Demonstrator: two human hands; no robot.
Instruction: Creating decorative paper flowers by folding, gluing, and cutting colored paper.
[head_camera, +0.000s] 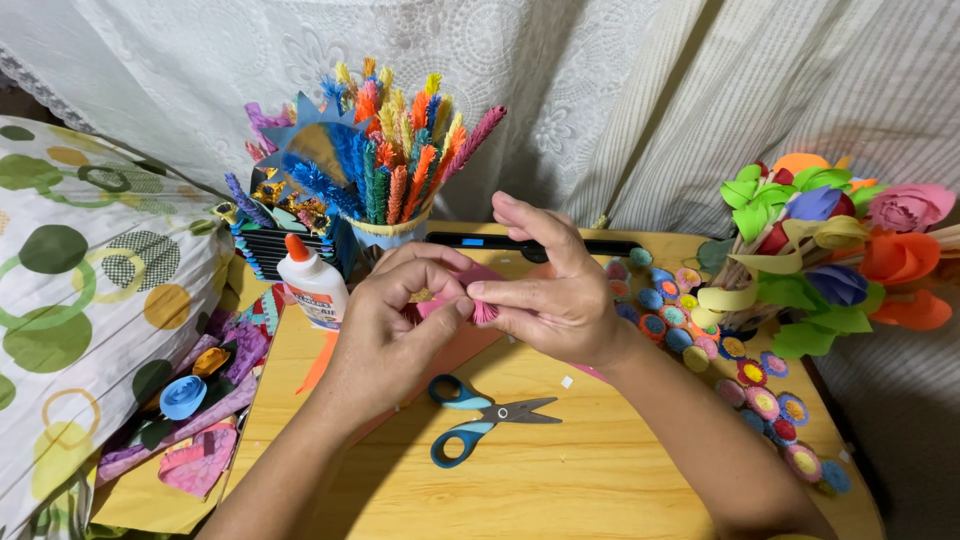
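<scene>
Above a small wooden table (600, 480), my left hand (385, 330) and my right hand (550, 290) meet around a small pink fringed paper roll (484, 312). The right thumb and forefinger pinch the roll's end, while the left fingers curl around the pink strip beside it. A pink paper sheet (470, 345) lies under the hands. Blue-handled scissors (478, 418) rest shut on the table just below the hands.
A white glue bottle (314, 285) with an orange tip stands at left. Behind it a cup holds colourful fringed paper sticks (400, 170). Several round paper flowers (700, 340) lie at right, beside a paper flower bouquet (830, 250). A spotted cushion (90, 300) lies far left.
</scene>
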